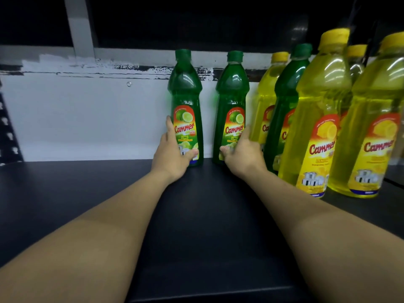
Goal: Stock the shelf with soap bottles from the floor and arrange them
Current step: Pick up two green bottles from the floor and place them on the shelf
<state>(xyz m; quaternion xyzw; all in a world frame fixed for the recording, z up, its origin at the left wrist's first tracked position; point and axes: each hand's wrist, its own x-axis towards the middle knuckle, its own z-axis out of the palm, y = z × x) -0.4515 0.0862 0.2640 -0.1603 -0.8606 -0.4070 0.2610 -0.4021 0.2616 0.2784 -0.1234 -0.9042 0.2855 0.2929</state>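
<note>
Placement on the shelf [196, 215] is being carried out. At its rear edge, the left green bottle [185, 95] is being gripped low by the left hand [172, 154], and the right green bottle [232, 95] by the right hand [242, 154]. Both bases appear seated, though they are partly hidden. Next, release and closing of the gap toward the yellow bottles [314, 127] are being called for.
</note>
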